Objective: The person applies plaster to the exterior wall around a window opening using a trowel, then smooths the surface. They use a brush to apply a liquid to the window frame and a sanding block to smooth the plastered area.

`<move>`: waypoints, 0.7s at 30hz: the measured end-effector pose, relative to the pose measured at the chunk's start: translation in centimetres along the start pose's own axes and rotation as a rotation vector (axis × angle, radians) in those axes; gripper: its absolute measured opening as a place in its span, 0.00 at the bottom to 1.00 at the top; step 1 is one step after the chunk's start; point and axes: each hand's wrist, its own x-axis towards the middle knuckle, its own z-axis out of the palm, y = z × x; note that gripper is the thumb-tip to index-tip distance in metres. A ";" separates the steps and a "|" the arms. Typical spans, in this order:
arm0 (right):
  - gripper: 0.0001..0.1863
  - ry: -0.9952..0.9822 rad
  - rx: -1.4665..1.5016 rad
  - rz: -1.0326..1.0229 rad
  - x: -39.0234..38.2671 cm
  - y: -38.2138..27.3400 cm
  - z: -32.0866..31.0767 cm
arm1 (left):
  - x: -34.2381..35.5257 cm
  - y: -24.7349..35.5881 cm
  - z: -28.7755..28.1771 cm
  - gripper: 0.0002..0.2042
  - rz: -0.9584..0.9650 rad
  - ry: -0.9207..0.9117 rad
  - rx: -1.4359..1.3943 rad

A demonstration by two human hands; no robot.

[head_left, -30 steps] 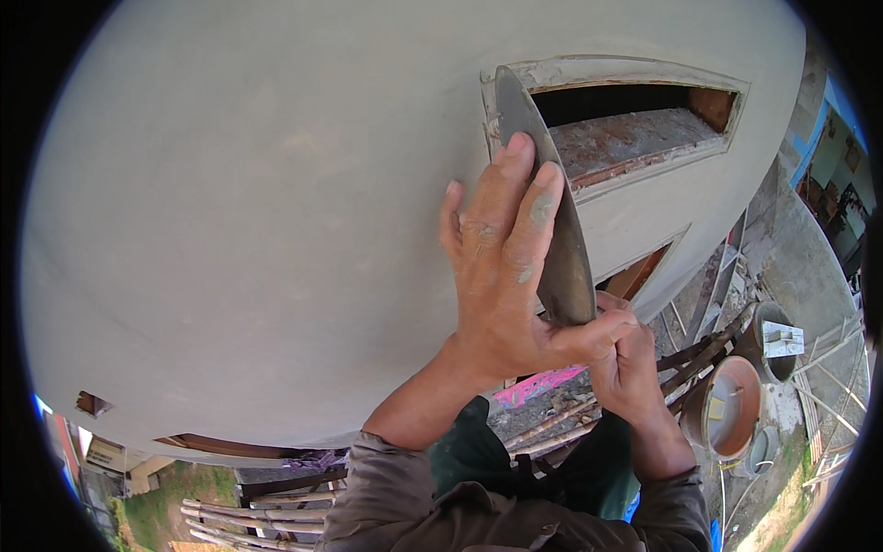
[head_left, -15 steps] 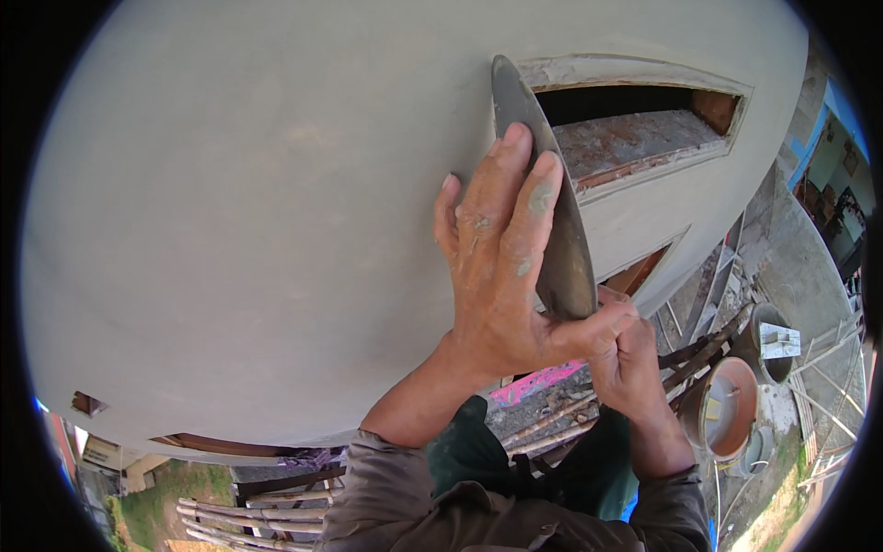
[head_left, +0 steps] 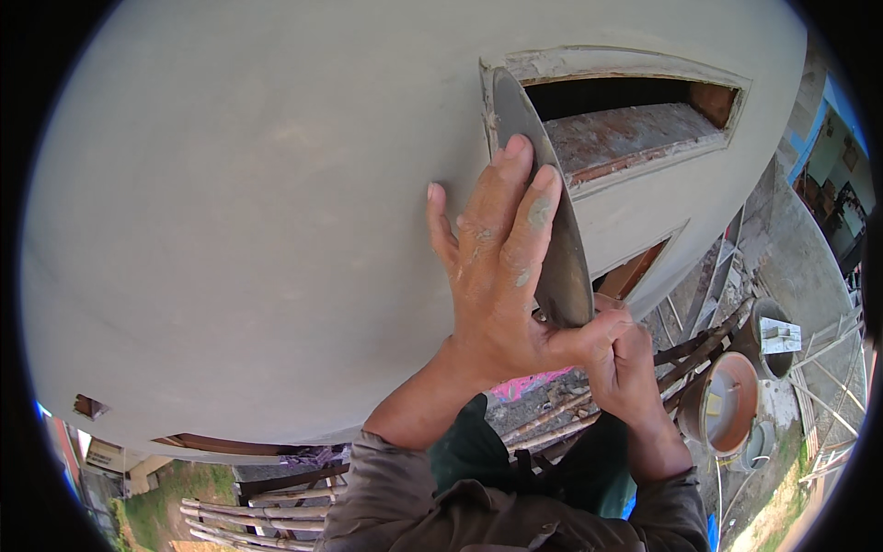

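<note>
A long, curved grey metal blade (head_left: pixel 570 262) stands tilted along the left frame of the upper opening (head_left: pixel 635 133) in the grey plastered wall (head_left: pixel 230 212). My left hand (head_left: pixel 492 276) lies on the blade with fingers stretched and spread, middle fingertips on its face, little finger out to the left over the plaster, thumb down beside my right hand. My right hand (head_left: pixel 625 373) is closed on the blade's lower end, partly hidden by the left thumb. Dried grey mortar marks the left fingers.
A smaller opening (head_left: pixel 635 271) is below. Lower right are an orange bucket (head_left: pixel 745 405), a dark bucket (head_left: pixel 773 359) with a pale board, poles and rubble. Bamboo poles (head_left: pixel 258 515) lie at lower left, beside grass. A blue-framed doorway (head_left: pixel 832 175) is at far right.
The blade has shifted slightly down along the opening's left edge since half a second ago, both hands with it. My left little finger has spread farther to the left.
</note>
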 end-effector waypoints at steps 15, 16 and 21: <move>0.19 -0.057 0.066 0.164 -1.5 0.3 0.9 | -2.1 0.5 0.1 0.46 -0.106 0.003 -0.086; 0.18 -0.061 0.066 0.188 -2.0 0.5 1.0 | -2.4 0.6 0.2 0.46 -0.115 0.002 -0.098; 0.17 0.034 0.018 -0.005 -1.5 0.8 0.6 | -1.3 0.9 0.6 0.47 -0.054 0.008 -0.085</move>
